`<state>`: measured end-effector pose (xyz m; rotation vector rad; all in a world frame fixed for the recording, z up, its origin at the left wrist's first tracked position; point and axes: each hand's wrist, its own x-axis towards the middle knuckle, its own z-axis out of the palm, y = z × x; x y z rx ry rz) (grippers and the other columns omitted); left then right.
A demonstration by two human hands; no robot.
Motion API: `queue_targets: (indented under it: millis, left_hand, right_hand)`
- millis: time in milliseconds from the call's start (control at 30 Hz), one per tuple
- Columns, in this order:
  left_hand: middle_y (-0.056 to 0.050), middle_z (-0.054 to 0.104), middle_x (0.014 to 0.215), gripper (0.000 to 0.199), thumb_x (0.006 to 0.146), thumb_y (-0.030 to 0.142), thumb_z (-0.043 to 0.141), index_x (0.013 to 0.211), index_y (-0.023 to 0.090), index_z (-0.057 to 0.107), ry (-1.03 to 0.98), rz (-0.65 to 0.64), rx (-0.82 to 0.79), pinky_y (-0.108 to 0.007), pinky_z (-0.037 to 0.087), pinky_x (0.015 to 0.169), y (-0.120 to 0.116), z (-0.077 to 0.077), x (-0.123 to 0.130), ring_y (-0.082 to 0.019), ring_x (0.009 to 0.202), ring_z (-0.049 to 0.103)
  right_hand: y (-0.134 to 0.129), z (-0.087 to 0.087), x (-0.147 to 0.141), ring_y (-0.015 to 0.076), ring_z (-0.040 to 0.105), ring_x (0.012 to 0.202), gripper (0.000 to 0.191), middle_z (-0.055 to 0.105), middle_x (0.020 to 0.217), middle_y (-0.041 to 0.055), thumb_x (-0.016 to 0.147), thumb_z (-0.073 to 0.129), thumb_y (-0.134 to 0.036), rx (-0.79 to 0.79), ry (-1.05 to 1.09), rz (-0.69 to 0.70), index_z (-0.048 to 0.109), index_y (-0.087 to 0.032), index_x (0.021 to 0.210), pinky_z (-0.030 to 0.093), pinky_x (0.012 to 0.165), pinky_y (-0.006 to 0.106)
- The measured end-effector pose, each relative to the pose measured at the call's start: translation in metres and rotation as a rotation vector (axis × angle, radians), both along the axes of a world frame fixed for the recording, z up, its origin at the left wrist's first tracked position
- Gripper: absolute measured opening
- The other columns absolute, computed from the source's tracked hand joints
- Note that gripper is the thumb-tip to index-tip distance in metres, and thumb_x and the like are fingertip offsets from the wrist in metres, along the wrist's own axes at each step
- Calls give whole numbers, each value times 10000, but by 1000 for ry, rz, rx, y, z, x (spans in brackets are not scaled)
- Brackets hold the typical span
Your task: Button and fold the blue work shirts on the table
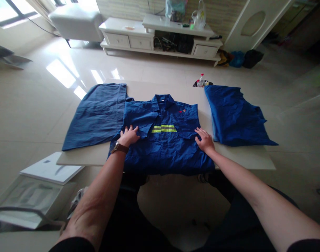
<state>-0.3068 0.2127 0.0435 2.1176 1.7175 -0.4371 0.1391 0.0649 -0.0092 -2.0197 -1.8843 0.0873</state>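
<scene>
A blue work shirt (162, 147) with a collar and a yellow-grey reflective stripe lies front up on the table (83, 159), its sleeves folded in over the chest. Its lower part reaches the table's near edge. My left hand (129, 136) rests with spread fingers on the shirt's left side, by the folded sleeve. On the right side, my right hand (204, 140) touches the shirt's edge, fingers apart. Another blue garment (97, 115) lies at the table's left, partly beside the shirt. A further blue cloth (236, 117) lies at the right.
Bottles with red caps (201, 81) stand just beyond the table's far edge. A white storage box (26, 199) with a lid is at the lower left. Against the wall are a white cabinet (139, 41) and a grey-white bench (76, 22).
</scene>
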Motion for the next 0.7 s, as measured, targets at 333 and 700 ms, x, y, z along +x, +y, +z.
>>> queue_targets:
  millis: [333,700]
  left_hand:
    - [-157,181,1766,745,985,426,490,1683,278,277,10,0,9,-664,265,1245,-2,3,2,-434,1615,180]
    - [-181,153,1766,751,986,412,483,1686,244,266,-2,2,-17,-689,240,1248,-3,6,3,-456,1616,149]
  right_hand:
    - [0,0,1,302,501,1461,487,581,1557,72,955,520,-320,-13,-9,2,639,-243,1421,442,1171,548]
    - [0,1,0,302,508,1462,479,593,1545,70,953,523,-319,-1,9,-3,648,-254,1411,445,1165,560]
